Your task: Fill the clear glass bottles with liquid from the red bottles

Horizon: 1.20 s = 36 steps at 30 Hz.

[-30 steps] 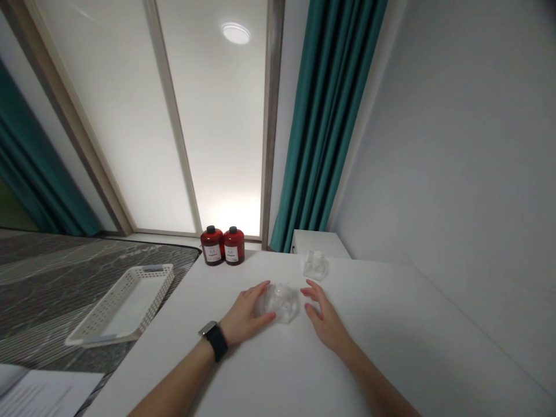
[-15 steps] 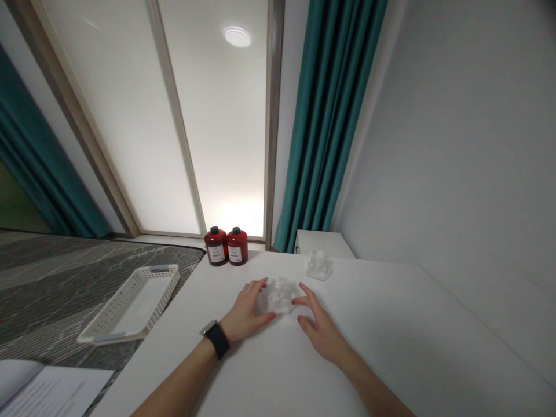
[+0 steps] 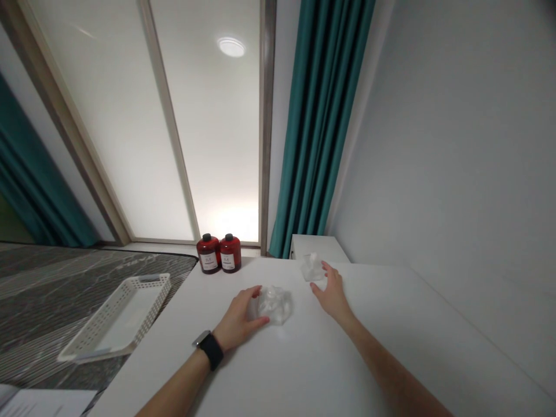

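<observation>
On the white table a clear, crumpled plastic piece (image 3: 276, 305) sits near the middle; it looks like a bag or wrapping, but its exact kind is unclear. My left hand (image 3: 238, 320), with a black watch (image 3: 210, 349) on its wrist, is at the left edge of this piece, thumb and fingers apart around that side. Farther back, a second clear plastic piece (image 3: 311, 269) lies near the table's far edge. My right hand (image 3: 333, 294) is just right of it with fingers spread; whether a fingertip touches it I cannot tell.
Two red bottles (image 3: 218, 254) with black caps and white labels stand at the table's (image 3: 304, 370) far left corner. Left of the table lie a white perforated basket (image 3: 143, 317) and papers (image 3: 52, 402). A white cabinet (image 3: 321, 246) stands behind the table, near teal curtains (image 3: 324, 133).
My right hand has moved away from the nearer plastic piece, back and to the right, to the farther one. My left hand stays beside the nearer piece. The view has shifted slightly.
</observation>
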Each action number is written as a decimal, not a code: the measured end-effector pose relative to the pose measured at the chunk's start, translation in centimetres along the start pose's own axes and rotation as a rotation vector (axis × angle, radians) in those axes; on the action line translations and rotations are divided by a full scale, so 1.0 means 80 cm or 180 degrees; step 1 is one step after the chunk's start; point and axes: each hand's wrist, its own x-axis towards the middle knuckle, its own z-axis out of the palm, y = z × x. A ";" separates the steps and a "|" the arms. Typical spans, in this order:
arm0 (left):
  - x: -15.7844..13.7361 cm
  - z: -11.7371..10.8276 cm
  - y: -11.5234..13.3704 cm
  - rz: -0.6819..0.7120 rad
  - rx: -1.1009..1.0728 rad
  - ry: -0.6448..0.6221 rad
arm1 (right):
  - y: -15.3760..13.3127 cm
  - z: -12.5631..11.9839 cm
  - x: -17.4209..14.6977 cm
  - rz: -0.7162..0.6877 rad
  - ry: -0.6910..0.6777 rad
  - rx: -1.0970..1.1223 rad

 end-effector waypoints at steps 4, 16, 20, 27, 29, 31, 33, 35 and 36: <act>0.000 0.002 -0.002 -0.0023 -0.0021 0.0045 | 0.019 0.002 0.047 0.0013 0.0161 -0.0135; 0.016 0.008 0.008 -0.0367 -0.0072 -0.0132 | 0.051 0.039 0.028 0.0330 -0.0125 -0.0384; 0.047 0.013 0.015 -0.0331 -0.0156 -0.0436 | 0.038 0.021 -0.013 0.0155 -0.0474 -0.0443; 0.088 0.047 0.020 -0.0318 -0.0396 -0.0669 | 0.023 -0.008 -0.045 -0.0087 -0.0841 -0.0448; 0.094 0.064 0.020 -0.0214 -0.0416 -0.0588 | 0.026 -0.015 -0.046 -0.0136 -0.0782 -0.0362; 0.100 0.081 0.023 -0.0045 -0.0380 -0.0554 | 0.034 -0.025 -0.045 -0.0148 -0.0678 -0.0282; 0.110 0.099 0.030 0.0078 -0.0166 -0.0589 | 0.048 -0.037 -0.040 -0.0118 -0.0591 -0.0269; 0.122 0.118 0.041 0.0097 0.0153 -0.0665 | 0.066 -0.051 -0.033 -0.0078 -0.0530 -0.0288; 0.128 0.129 0.048 0.0087 0.0278 -0.0696 | 0.077 -0.059 -0.030 -0.0058 -0.0501 -0.0294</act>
